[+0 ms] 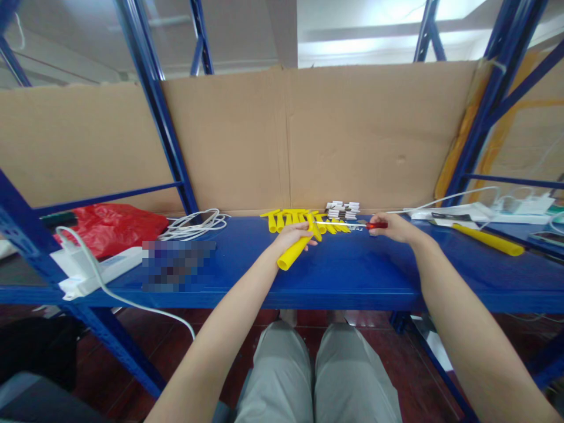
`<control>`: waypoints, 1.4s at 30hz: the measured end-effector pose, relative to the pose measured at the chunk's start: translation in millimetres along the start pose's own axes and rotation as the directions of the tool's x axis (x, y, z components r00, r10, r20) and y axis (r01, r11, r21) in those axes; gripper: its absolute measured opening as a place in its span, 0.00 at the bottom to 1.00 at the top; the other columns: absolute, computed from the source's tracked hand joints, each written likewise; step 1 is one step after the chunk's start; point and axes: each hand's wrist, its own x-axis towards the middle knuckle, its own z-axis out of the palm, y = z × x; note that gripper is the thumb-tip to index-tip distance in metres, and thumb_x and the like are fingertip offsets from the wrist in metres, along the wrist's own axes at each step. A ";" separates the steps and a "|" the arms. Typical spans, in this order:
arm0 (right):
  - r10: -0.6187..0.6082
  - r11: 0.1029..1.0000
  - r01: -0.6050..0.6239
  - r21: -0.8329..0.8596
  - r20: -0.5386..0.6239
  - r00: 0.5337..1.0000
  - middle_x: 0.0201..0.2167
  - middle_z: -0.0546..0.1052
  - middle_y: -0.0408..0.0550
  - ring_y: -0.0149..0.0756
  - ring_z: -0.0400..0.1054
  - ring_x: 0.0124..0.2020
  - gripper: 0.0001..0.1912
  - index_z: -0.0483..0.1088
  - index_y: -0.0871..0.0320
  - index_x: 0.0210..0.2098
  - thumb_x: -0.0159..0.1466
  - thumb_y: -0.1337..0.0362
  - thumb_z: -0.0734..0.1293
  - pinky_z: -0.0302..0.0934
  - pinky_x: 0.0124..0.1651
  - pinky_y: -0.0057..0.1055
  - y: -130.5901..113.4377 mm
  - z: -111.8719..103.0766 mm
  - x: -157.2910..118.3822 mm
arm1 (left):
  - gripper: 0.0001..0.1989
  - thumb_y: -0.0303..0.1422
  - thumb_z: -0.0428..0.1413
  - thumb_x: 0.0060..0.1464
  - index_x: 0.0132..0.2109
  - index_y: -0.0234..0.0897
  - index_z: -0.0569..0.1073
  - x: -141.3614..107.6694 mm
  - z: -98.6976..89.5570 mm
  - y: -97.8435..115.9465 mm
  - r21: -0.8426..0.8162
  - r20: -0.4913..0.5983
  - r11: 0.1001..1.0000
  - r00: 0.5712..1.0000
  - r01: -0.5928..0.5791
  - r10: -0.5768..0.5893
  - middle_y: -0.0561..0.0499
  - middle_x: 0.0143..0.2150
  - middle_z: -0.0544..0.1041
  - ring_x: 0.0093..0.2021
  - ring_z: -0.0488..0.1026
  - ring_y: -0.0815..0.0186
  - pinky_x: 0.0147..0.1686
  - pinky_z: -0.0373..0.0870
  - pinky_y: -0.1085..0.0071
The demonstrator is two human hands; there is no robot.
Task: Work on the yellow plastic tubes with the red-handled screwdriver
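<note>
My left hand [292, 236] is closed around a yellow T-shaped plastic piece with a hollow tube handle [292, 255], its open end tilted down toward me. In my right hand [397, 228] is a screwdriver with a red handle [377, 225], held level. Its long metal shaft points left, and the tip meets the head of the yellow piece; the exact contact is too small to make out. Behind my left hand lies a row of similar yellow pieces [288, 220]. Small yellow parts [338, 227] and tiny metallic bits [358, 229] sit beneath and beside the shaft.
Small white and dark pieces [342, 210] are stacked against the cardboard wall [352, 135]. On the blue bench [352, 276], a red plastic bag [117, 226], coiled white cable [198, 222] and power strip [110, 267] lie left; a yellow tube [489, 239] lies right.
</note>
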 end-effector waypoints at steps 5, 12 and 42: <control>-0.008 1.000 0.008 0.017 0.001 1.000 0.24 0.76 0.46 0.40 0.70 0.30 0.20 0.68 0.54 0.26 0.45 0.45 0.71 0.64 0.36 0.36 4.2 0.6 1.2 | 0.25 0.18 0.55 0.53 0.59 0.30 0.71 0.0 -1.0 0.7 -0.042 0.009 0.999 1.000 0.015 -0.015 0.39 0.49 0.79 0.28 0.79 0.68 0.18 0.67 0.80; 0.000 0.999 0.000 -0.033 0.006 1.000 0.24 0.76 0.46 0.41 0.70 0.30 0.18 0.69 0.54 0.25 0.46 0.47 0.71 0.64 0.37 0.36 4.1 -2.4 0.0 | 0.25 0.18 0.54 0.55 0.60 0.28 0.69 -1.6 -1.3 2.0 -0.039 0.012 0.999 1.000 0.019 -0.019 0.38 0.49 0.79 0.28 0.78 0.69 0.18 0.67 0.80; -0.031 0.999 0.032 -0.029 0.041 0.999 0.25 0.75 0.47 0.41 0.69 0.31 0.23 0.69 0.54 0.26 0.46 0.41 0.70 0.63 0.37 0.37 -1.9 -2.1 -1.5 | 0.26 0.18 0.55 0.53 0.60 0.31 0.70 -2.4 2.0 1.9 0.047 -0.016 0.999 1.000 0.025 -0.025 0.40 0.47 0.80 0.28 0.78 0.69 0.18 0.67 0.80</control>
